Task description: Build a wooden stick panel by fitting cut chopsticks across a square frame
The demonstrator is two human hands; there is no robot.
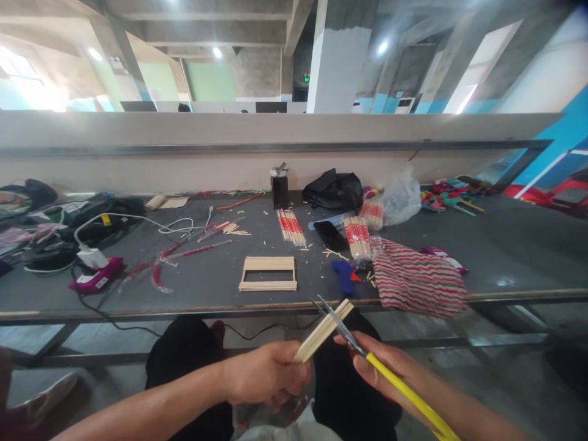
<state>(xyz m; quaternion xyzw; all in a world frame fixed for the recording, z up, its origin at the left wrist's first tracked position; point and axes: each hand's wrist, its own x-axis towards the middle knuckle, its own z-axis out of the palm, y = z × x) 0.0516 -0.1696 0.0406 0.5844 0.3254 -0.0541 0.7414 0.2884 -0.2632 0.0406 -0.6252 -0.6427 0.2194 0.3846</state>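
Note:
My left hand [271,373] is closed around one end of a small bundle of pale wooden sticks [321,334], held over my lap in front of the table edge. My right hand [381,367] grips a pair of scissors [346,331] with a long yellow handle. The slightly parted blades reach across the far end of the sticks; whether they touch the wood I cannot tell. Beyond my hands, a rectangular frame of wooden sticks [267,285] lies flat on the table, with an opening in its middle.
On the dark table [202,275] lie a blue glue gun [343,277], a black phone [329,236], wrapped stick packs [291,227] and striped cloth [420,278]. A black container [280,191] stands at the back. Red-handled tools, a white cable [133,218] and a purple packet [98,277] lie left.

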